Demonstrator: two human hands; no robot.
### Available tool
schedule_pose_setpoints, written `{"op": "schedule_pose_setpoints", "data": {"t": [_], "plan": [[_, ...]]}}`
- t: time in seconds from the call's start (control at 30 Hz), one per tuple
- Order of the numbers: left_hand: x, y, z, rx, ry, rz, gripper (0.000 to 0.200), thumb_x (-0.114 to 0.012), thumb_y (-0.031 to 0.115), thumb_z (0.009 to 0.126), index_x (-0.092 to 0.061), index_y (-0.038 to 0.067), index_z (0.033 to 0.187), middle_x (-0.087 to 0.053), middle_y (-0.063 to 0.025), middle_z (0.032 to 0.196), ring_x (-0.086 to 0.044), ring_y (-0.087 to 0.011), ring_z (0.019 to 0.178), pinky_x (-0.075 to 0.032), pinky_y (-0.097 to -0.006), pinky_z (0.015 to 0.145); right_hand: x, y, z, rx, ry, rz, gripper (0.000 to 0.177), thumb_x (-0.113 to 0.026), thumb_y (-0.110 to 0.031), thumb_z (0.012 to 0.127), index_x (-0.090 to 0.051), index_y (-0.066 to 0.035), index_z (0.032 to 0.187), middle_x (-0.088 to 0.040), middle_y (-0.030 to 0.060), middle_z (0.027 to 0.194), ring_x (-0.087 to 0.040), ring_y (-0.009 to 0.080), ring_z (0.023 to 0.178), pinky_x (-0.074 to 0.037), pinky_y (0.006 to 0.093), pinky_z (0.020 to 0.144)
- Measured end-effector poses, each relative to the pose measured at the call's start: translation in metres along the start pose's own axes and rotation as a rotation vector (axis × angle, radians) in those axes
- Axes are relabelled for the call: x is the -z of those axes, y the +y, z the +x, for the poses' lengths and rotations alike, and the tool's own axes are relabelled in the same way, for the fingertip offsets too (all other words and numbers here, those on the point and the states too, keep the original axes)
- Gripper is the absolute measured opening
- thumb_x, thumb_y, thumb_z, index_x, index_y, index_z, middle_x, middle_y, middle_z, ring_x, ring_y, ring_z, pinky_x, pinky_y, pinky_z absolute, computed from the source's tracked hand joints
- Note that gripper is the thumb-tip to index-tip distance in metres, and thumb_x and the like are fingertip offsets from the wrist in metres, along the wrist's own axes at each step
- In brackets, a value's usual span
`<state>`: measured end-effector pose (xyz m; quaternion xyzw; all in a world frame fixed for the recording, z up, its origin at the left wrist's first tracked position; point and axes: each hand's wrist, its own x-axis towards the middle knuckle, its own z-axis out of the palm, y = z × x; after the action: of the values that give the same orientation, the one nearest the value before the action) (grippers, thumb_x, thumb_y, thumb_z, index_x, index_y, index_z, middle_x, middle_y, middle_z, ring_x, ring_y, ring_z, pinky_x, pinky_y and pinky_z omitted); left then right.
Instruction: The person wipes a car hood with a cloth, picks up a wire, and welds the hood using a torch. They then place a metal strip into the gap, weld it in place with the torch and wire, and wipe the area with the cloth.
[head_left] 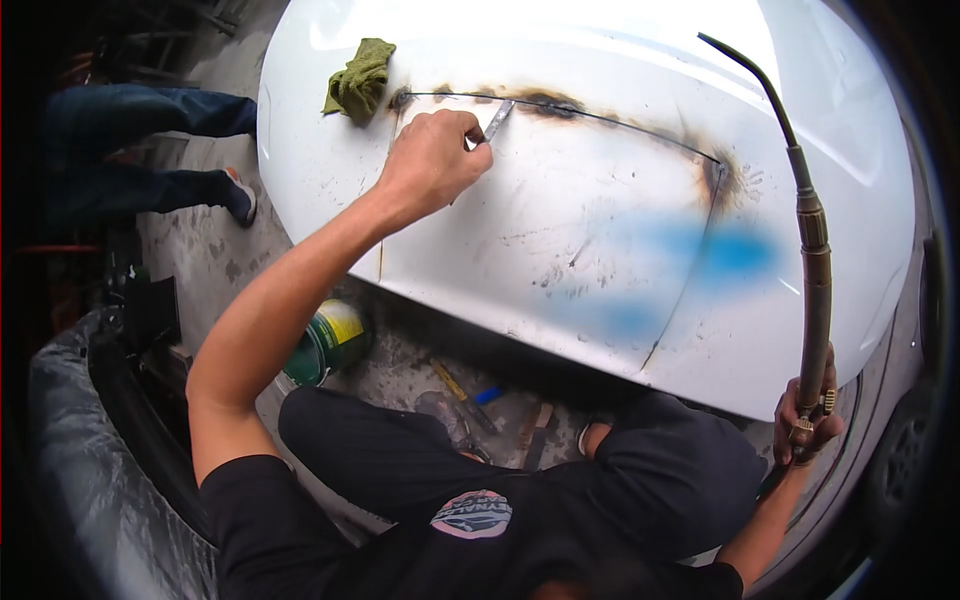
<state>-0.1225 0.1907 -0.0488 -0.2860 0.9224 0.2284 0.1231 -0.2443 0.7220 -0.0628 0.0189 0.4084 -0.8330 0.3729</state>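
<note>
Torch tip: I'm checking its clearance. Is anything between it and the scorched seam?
Nothing visible does. Only bare panel lies between the tip of the torch and the seam. The left hand and its blade sit farther left along the seam.

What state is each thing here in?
left hand: shut on blade.
blade: tip against the seam.
right hand: shut on torch.
torch: upright, no flame visible.
panel: scorched along the seam, scratched.
rag: crumpled, lying on panel.
can: on floor, under panel edge.
</note>
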Motion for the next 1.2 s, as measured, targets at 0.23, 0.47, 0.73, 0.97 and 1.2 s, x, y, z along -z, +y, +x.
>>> {"op": "schedule_pose_setpoints", "data": {"t": [0.23, 0.47, 0.73, 0.97, 1.2], "plan": [[-0.012, 0.004, -0.016, -0.215, 0.319, 0.425, 0.017, -0.06, 0.012, 0.094, -0.069, -0.001, 0.089, -0.067, -0.0168, 0.08, -0.068, -0.032, 0.072, -0.053, -0.0416, 0.068, -0.026, 0.012, 0.03, 0.017, 0.027, -0.164, 0.11, -0.09, -0.054, 0.069, -0.038, 0.001, 0.15, -0.064, 0.0168, 0.083, -0.055, 0.0106, 0.041, -0.046, 0.0228, 0.025], [-0.009, -0.006, -0.013, -0.283, 0.455, 0.377, 0.014, -0.064, 0.012, 0.096, -0.067, 0.0, 0.088, -0.063, -0.0127, 0.08, -0.066, -0.0297, 0.071, -0.053, -0.0413, 0.068, -0.054, 0.027, 0.046, -0.048, 0.039, -0.284, 0.116, -0.089, -0.064, 0.062, -0.042, -0.002, 0.149, -0.059, 0.0062, 0.061, -0.05, 0.0061, 0.035, -0.044, 0.021, 0.026], [0.008, -0.002, -0.013, -0.36, 0.474, 0.32, 0.015, -0.067, 0.012, 0.095, -0.071, -0.001, 0.09, -0.064, -0.012, 0.08, -0.064, -0.0277, 0.072, -0.052, -0.0394, 0.069, -0.056, 0.033, 0.053, -0.011, -0.036, -0.222, 0.109, -0.085, -0.06, 0.072, -0.037, -0.005, 0.152, -0.056, 0.0074, 0.058, -0.048, 0.007, 0.031, -0.043, 0.0226, 0.023], [0.015, 0.001, -0.006, -0.369, 0.434, 0.323, 0.016, -0.066, 0.012, 0.096, -0.069, -0.002, 0.088, -0.062, -0.013, 0.078, -0.062, -0.0284, 0.07, -0.05, -0.0407, 0.067, -0.058, 0.034, 0.057, -0.035, 0.043, -0.265, 0.113, -0.085, -0.063, 0.07, -0.035, -0.006, 0.153, -0.056, 0.0074, 0.057, -0.046, 0.0074, 0.029, -0.043, 0.0231, 0.022], [-0.031, 0.0, -0.035, -0.235, 0.321, 0.143, 0.013, -0.06, 0.005, 0.094, -0.067, -0.005, 0.1, -0.058, -0.0155, 0.076, -0.06, -0.0317, 0.068, -0.049, -0.0411, 0.065, -0.06, 0.037, 0.062, -0.073, 0.056, -0.248, 0.115, -0.088, -0.059, 0.068, -0.033, -0.006, 0.154, -0.056, 0.0078, 0.059, -0.047, 0.0078, 0.03, -0.041, 0.0226, 0.022]]}}
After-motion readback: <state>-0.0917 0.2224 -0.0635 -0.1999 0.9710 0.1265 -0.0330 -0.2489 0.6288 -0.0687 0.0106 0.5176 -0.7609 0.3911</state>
